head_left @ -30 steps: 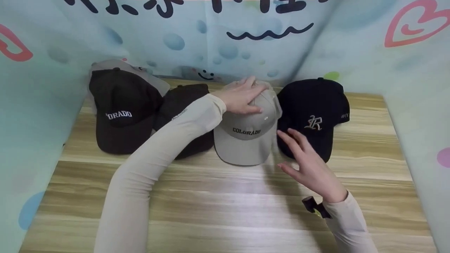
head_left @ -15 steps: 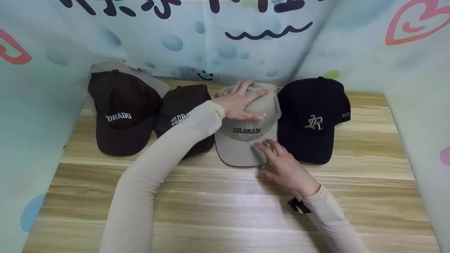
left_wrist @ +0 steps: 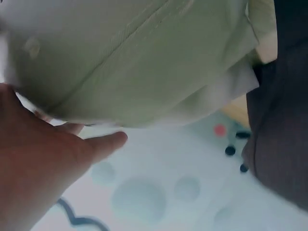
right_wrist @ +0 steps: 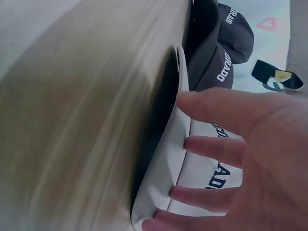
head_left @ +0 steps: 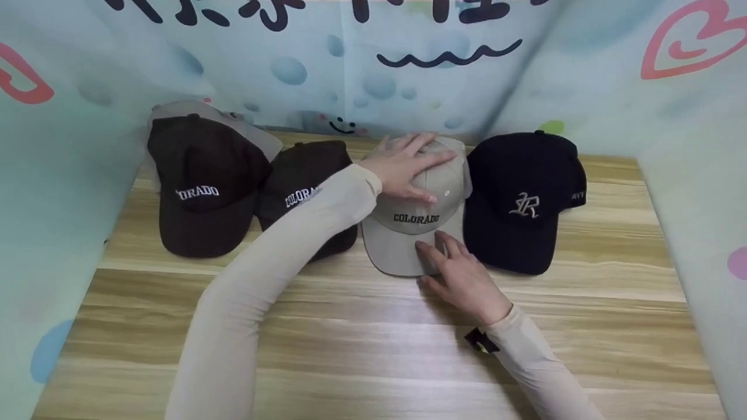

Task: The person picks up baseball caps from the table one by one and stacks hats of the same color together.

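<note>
A light grey baseball cap point(head_left: 414, 254) lettered COLORADO sits in the middle of a row of caps, brim toward me. My left hand point(head_left: 402, 166) rests on top of its crown with fingers spread; the left wrist view shows the cap's side seam and that hand point(left_wrist: 53, 154) along its top. Over the right part of the brim lies my right hand point(head_left: 467, 280), fingers extended. In the right wrist view its fingertips point(right_wrist: 180, 192) touch the brim's upper face and the thumb is at the brim's edge. Beside the grey cap on the right sits a navy cap point(head_left: 513, 233) with an R emblem.
Two dark brown caps point(head_left: 201, 227) point(head_left: 309, 169) stand on the left, the nearer one partly behind my left sleeve point(head_left: 274, 262). Behind the leftmost is a greyish cap point(head_left: 257, 137). All rest on a wood-grain table point(head_left: 350, 361) before a printed cloth backdrop point(head_left: 233, 70).
My right hand has moved left from beside the navy cap onto the grey cap's brim. The grey and navy caps have shifted slightly right. My left hand stays on the crown.
</note>
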### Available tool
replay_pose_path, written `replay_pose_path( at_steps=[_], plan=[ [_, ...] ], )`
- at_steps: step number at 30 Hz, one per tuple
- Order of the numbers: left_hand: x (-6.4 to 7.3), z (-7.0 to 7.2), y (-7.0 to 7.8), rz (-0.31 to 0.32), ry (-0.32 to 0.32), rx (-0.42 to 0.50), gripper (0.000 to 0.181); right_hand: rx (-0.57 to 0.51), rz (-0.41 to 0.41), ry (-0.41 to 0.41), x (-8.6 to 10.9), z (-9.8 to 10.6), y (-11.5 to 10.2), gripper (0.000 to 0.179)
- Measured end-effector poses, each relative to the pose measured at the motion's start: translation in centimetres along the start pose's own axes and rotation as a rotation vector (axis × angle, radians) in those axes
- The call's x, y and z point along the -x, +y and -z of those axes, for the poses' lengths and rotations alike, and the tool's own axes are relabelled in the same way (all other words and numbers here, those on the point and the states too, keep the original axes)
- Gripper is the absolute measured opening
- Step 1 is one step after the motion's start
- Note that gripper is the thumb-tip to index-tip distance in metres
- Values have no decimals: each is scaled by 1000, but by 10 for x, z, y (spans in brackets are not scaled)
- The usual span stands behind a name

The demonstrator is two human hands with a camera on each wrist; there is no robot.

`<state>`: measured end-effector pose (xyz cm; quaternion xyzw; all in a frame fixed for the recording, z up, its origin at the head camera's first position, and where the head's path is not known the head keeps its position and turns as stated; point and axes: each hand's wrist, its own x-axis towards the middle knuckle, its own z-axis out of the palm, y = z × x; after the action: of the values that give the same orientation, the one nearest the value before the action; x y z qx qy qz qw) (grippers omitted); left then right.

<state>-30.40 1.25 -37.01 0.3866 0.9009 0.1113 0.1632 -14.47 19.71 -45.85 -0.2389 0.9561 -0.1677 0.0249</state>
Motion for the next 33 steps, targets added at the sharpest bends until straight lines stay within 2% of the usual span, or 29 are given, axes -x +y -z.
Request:
replay_pose_path(
  at_steps=[3, 7, 12, 18, 22, 27, 29, 33],
  plan=[
    [16, 10, -8, 75, 19, -21, 85, 4, -8, 8, 0, -2, -1, 58],
    [41, 27, -28, 190, 40, -65, 78, 26, -23, 20, -4, -3, -2, 60],
    [77, 35, -57, 307, -21, -83, 67, 51, -20, 31, -11, -7, -3, 62],
    [109, 37, -83, 385, -65, -93, 55, 32, 9, 33, -14, -9, 0, 64],
    [111, 34, -93, 380, -46, -87, 43, -60, 14, 19, -7, -5, 6, 67],
    [94, 22, -110, 348, -53, 28, 36, -140, 45, 35, 8, 4, 8, 67],
    [86, 19, -117, 367, -82, 93, 39, -146, 64, 48, 13, 7, 8, 66],
    [76, 16, -130, 458, -187, 202, 52, -145, 93, 76, 20, 9, 8, 64]
  ],
)
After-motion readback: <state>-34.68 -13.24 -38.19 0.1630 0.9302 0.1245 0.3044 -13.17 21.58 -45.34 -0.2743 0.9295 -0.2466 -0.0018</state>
